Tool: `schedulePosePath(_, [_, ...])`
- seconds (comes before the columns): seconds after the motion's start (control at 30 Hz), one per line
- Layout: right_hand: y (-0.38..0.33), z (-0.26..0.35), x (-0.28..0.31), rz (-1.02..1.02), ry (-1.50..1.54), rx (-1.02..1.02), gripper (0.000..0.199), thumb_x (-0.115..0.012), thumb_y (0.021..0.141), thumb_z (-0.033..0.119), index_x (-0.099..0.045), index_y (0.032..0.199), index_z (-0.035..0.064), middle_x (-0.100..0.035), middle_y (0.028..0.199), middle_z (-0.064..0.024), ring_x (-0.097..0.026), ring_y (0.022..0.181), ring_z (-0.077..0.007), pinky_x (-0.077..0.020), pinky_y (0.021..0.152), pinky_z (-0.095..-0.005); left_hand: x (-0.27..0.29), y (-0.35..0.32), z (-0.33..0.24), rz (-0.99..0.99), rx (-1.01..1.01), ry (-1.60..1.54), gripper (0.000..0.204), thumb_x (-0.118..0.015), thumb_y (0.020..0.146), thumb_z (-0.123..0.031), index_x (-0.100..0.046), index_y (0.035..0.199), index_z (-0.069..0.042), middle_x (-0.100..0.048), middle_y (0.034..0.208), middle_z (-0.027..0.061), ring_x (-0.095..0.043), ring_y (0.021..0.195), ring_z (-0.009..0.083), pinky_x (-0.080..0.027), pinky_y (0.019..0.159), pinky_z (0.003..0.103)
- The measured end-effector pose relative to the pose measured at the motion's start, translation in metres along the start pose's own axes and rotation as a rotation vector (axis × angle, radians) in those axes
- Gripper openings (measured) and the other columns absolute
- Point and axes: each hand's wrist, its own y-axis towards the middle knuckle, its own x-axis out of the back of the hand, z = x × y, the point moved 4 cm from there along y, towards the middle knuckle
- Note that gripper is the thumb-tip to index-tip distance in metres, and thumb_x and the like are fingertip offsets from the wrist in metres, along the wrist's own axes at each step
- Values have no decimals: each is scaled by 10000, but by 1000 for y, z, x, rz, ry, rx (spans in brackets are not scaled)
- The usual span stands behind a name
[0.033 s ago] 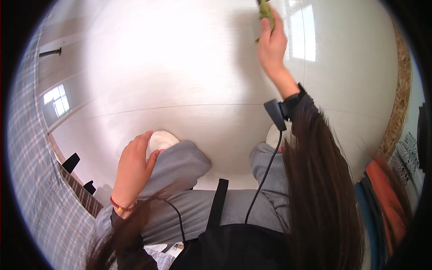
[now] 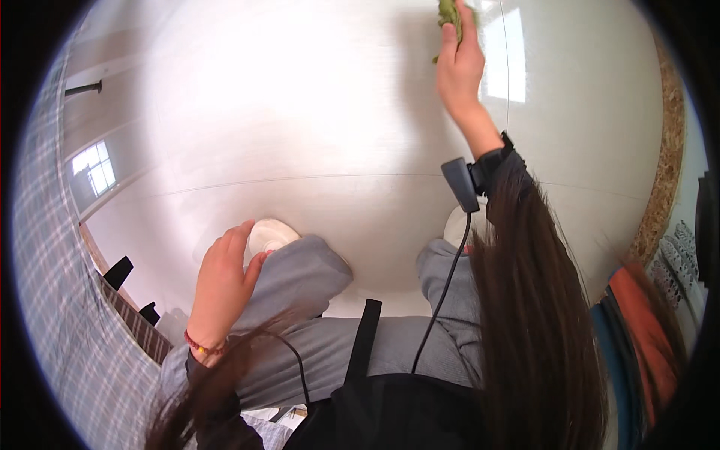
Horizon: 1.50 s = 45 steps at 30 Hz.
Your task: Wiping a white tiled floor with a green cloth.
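Note:
My right hand [image 2: 460, 73] reaches far forward over the pale glossy floor [image 2: 285, 97], its fingers closed around a crumpled olive-green cloth [image 2: 448, 15]. The top edge of the picture cuts the cloth off, and the hand covers part of it. I cannot tell whether the cloth touches the floor. My left hand [image 2: 225, 277] holds nothing, with the thumb apart from the fingers. It is over my left trouser leg [image 2: 289, 277], near the left slipper [image 2: 271, 235], and wears a red beaded bracelet [image 2: 201, 345].
A plaid fabric [image 2: 56, 285] hangs along the left side. To the right are a brown speckled floor border [image 2: 660, 180], white lace [image 2: 679, 259] and orange fabric [image 2: 645, 330]. A black device [image 2: 460, 184] with a cable is strapped at my right wrist. Long hair hangs over my right arm.
My right hand, with the green cloth, has shifted slightly to the right and forward. The left hand stays almost where it was.

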Motion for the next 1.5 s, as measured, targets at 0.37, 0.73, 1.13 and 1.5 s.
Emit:
schedulePosePath(0.37, [-86, 6, -128, 604, -600, 661, 531, -366, 971, 402, -371, 1416, 112, -356, 1477, -54, -292, 1385, -220, -245, 1133, -417, -9, -9, 23, 46, 72, -98, 484, -622, 848, -151, -455, 1271, 15, -558, 1150, 213, -529, 1053, 378, -427, 896, 426])
schedulePosePath(0.73, [-293, 22, -145, 1262, -164, 706, 408, -505, 916, 331, -550, 1262, 120, -432, 1429, -27, -322, 1366, -166, -204, 1151, -366, -8, 1, 15, 55, 35, -71, 501, -628, 843, -160, -446, 1278, 9, -554, 1140, 206, -531, 1029, 375, -432, 878, 426])
schedulePosePath(1.13, [-113, 57, 33, 1100, 72, 260, 355, -518, 884, 68, -546, 1235, 107, -531, 1296, -120, -495, 1215, -291, -431, 998, -377, -10, 10, -1, 33, -19, 44, 463, -614, 850, -125, -470, 1280, -31, -559, 1166, 181, -529, 1066, 350, -425, 927, 401])
schedulePosePath(1.5, [-142, -87, 210, 570, -912, 359, 620, -398, 979, 328, -190, 1462, 0, -158, 1536, -183, -154, 1415, -348, -167, 1125, -499, -23, 4, 14, 10, -24, 94, 437, -569, 871, -85, -464, 1293, -49, -563, 1163, 159, -532, 1073, 327, -426, 927, 386])
